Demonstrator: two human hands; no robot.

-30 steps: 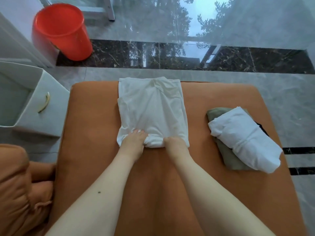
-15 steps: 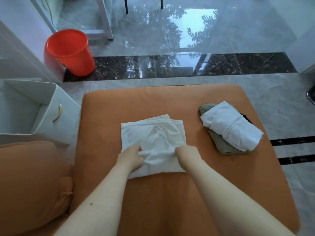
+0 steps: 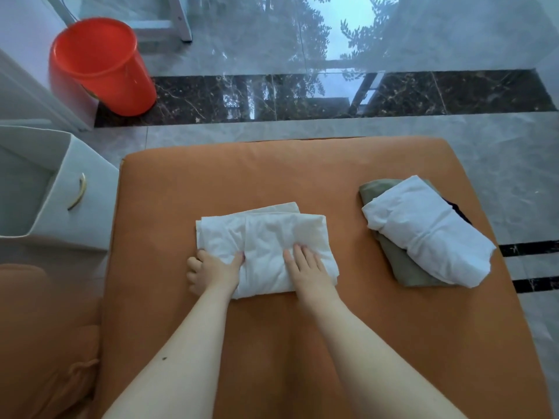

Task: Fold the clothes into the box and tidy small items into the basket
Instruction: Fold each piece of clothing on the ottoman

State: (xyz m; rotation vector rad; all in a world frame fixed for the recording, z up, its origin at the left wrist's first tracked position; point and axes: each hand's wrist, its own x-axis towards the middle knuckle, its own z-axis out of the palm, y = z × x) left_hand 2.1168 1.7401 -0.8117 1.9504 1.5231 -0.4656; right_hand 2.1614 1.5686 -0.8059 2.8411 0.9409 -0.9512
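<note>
A white garment (image 3: 272, 234), folded into a short rectangle, lies in the middle of the orange cushion (image 3: 302, 170). My left hand (image 3: 211, 269) holds its near left corner, thumb on top and fingers curled at the edge. My right hand (image 3: 305, 266) lies flat on the garment's near right part, fingers straight. To the right sits a stack of folded clothes: a white piece (image 3: 423, 231) on top of an olive one (image 3: 402, 267), with a dark item peeking out behind. The white fabric box (image 3: 90, 189) with a curved handle stands open on the floor at the left.
A red bucket (image 3: 96, 65) stands on the glossy tile floor at the far left. An orange pillow (image 3: 39, 328) lies at the near left beside the cushion. White frame legs (image 3: 181, 22) stand behind the bucket.
The long white garment has been folded in half into a shorter rectangle. My right hand has gone from gripping the hem to lying flat on top; my left hand stays at the left corner.
</note>
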